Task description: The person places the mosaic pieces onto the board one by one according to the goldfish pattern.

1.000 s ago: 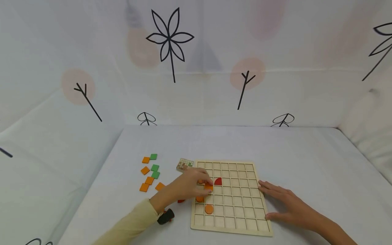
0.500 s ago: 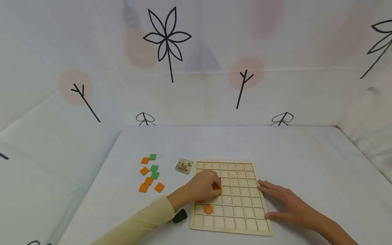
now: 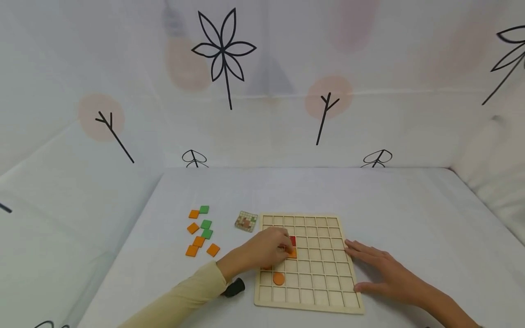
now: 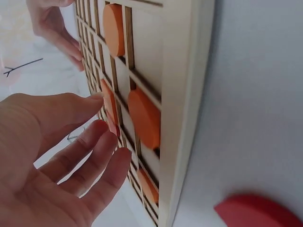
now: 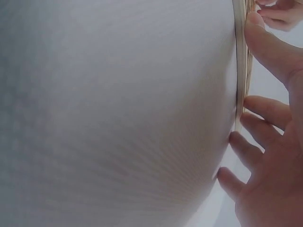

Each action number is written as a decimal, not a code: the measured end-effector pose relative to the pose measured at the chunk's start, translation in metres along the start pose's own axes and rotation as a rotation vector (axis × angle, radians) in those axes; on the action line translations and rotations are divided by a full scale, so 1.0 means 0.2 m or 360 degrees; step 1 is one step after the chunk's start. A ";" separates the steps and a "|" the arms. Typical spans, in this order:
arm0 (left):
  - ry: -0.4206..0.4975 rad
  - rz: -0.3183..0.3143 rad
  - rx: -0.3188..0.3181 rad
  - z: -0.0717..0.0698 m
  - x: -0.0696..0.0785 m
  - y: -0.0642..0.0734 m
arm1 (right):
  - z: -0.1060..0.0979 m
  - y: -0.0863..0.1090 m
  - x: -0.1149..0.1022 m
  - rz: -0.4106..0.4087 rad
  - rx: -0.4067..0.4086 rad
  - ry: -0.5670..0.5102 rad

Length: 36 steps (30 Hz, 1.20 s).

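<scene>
My left hand [image 3: 268,248] reaches over the left part of a wooden grid board [image 3: 316,309]. Its fingertips are right at an orange square tile [image 3: 292,254], which lies in a cell just below a red tile [image 3: 293,241]. In the left wrist view, the thumb and fingers stand apart around that tile. Nearer the board's edge are an orange disc [image 3: 279,279] and another orange piece [image 4: 144,118], with a further orange piece [image 4: 149,186] beyond. My right hand [image 3: 385,275] rests along the board's right edge, fingers extended, fingertips and thumb at the rim.
Orange tiles [image 3: 192,251] and green tiles [image 3: 206,224] lie loose on the left of the white table. A small patterned grid card [image 3: 246,221] lies by the board's upper left corner. A red piece [image 4: 255,210] lies off the board, near its left edge.
My left hand has moved right, bringing the orange square tile to the cell below the red tile. Its fingers have since loosened and drawn slightly left. The right hand has stayed put.
</scene>
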<state>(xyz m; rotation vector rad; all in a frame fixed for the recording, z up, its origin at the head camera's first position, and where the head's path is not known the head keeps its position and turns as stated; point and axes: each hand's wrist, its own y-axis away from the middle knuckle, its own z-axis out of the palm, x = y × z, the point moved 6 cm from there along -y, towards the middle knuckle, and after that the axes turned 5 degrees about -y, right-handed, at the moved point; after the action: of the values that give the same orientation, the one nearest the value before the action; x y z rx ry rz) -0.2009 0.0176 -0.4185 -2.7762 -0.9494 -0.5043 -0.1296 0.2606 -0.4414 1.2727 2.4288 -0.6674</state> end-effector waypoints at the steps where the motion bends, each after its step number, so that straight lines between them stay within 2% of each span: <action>1: 0.0025 -0.0022 -0.0001 -0.01 -0.01 0.01 | 0.00 0.00 0.00 -0.0004 0.0000 0.0004; 5: 0.0070 -0.0121 -0.0013 -0.06 -0.05 0.07 | 0.00 0.00 0.00 -0.0049 0.0014 -0.0019; 7: 0.0042 -0.0161 -0.0014 -0.07 -0.07 0.10 | 0.00 0.00 0.00 -0.0068 0.0019 -0.0038; 12: 0.0008 -0.0214 0.0031 -0.12 -0.11 0.19 | 0.00 -0.01 -0.01 -0.0084 0.0020 -0.0047; 15: 0.0049 -0.0239 0.0064 -0.14 -0.15 0.26 | 0.00 -0.01 -0.01 -0.0083 0.0026 -0.0033; 21: 0.0194 -0.0406 0.0056 -0.14 -0.25 0.39 | 0.00 -0.01 -0.01 -0.0060 0.0021 -0.0036; 28: 0.0146 -0.0531 0.0057 -0.14 -0.33 0.51 | 0.01 0.00 -0.01 -0.0013 0.0014 -0.0014; 31: 0.0140 -0.0585 0.0037 -0.14 -0.35 0.55 | 0.01 -0.01 -0.01 -0.0014 0.0011 -0.0018; 36: 0.0175 -0.0603 -0.0023 -0.12 -0.36 0.58 | 0.00 -0.01 -0.02 -0.0018 0.0008 -0.0015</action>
<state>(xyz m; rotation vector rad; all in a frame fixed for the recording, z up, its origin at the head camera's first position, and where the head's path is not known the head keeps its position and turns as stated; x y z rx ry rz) -0.1883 -0.1196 -0.4277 -2.5523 -1.4561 -0.7089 -0.1284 0.2570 -0.4385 1.2563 2.4299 -0.6814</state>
